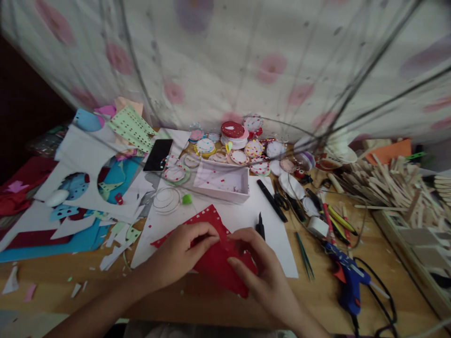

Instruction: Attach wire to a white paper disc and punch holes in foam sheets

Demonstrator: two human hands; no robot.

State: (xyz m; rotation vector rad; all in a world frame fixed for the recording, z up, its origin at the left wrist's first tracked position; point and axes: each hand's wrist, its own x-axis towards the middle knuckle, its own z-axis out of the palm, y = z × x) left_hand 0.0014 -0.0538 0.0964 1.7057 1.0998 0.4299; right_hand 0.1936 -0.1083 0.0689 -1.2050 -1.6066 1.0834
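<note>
A red foam sheet (211, 220) with punched holes along its edge lies on a white paper sheet (246, 206) at the front of the wooden table (52, 277). My left hand (183, 253) pinches the sheet's left middle part, fingers curled. My right hand (260, 267) grips the sheet's right side, thumb and fingers closed on it. A black tool (260, 226) lies just beyond my right hand.
A pale pink shallow box (221, 183) sits behind the sheet, with several round decorated discs (243, 145) past it. Cut paper scraps (88, 188) cover the left. Scissors (280, 199), pens, a blue glue gun (348, 277) and wooden sticks (387, 183) lie to the right.
</note>
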